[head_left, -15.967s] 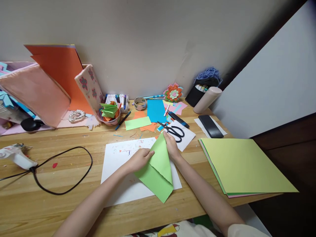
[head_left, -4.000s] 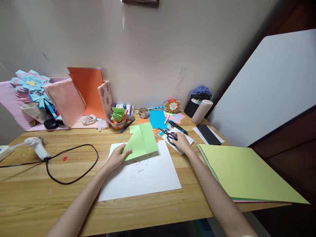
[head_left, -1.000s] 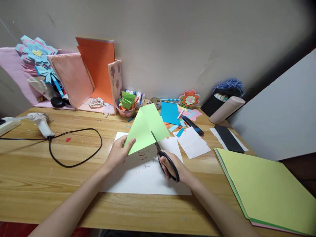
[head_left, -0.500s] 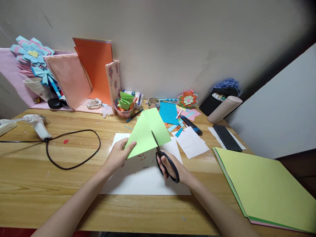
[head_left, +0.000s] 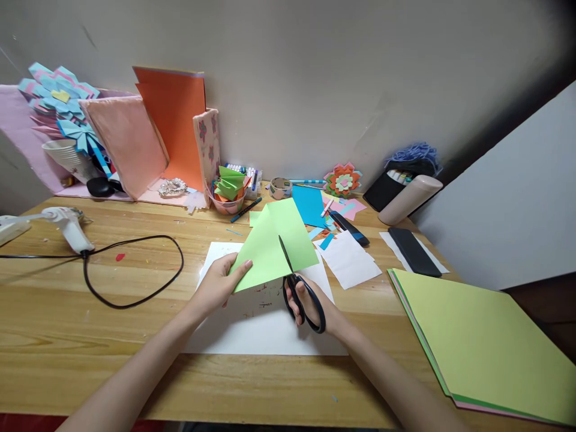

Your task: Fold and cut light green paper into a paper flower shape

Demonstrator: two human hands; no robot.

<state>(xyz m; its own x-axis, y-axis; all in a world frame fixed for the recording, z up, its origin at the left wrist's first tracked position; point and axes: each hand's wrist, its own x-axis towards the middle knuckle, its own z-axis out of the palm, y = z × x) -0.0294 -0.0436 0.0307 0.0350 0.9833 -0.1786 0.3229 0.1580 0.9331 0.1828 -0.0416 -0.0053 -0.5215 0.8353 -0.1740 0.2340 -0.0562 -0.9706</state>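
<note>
A light green sheet of paper with a crease is pinched at its near left corner by my left hand, thumb on top. My right hand is closed round the handles of black scissors. One scissor blade lies over the green sheet from its near edge; the other is hidden beneath it. Under both hands lies a white sheet with small dark and reddish marks. Behind the green sheet a smaller light green piece shows.
Behind are a blue sheet, paper scraps, a dark blue stapler-like tool and a basket of folded paper. Left stands a white glue gun with a looped black cable. Right are a dark phone and stacked coloured sheets.
The green sheet and my left hand have shifted slightly to the right. The scissors sit a little further left against the sheet's near edge.
</note>
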